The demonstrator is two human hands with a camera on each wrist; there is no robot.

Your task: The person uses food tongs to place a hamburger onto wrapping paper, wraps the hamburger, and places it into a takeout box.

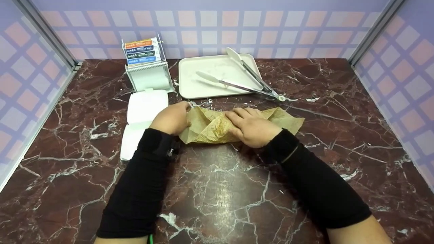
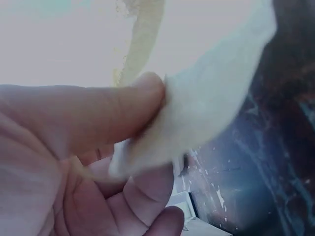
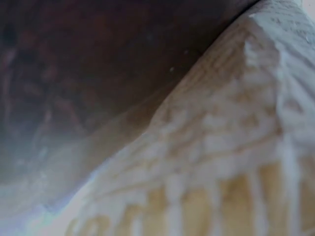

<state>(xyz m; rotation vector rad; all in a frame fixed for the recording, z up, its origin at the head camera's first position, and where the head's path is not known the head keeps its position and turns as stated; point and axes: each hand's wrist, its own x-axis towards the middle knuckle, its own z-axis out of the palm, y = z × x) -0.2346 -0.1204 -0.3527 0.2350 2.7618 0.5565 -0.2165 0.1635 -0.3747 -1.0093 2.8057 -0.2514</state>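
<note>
A folded sheet of brown wrapping paper (image 1: 217, 130) lies across the middle of the table, bulging in its centre. What is inside it is hidden. My left hand (image 1: 172, 118) is at the paper's left end. In the left wrist view, its thumb and curled fingers pinch the edge of the paper (image 2: 206, 93). The right hand (image 1: 254, 128) rests on top of the bundle, right of its middle, with the fingers extended over it. Close up in the right wrist view, the paper (image 3: 221, 147) shows creases and a printed pattern; no fingers appear there.
Left of the bundle lies an opened white box (image 1: 147, 106). Behind it stands a rack (image 1: 149, 78) with several coloured boxes (image 1: 140, 52). Metal tongs (image 1: 244, 87) lie spread over a white tray (image 1: 190, 84), their hinged end on the marble-patterned table (image 1: 217, 200). Patterned panels enclose the table.
</note>
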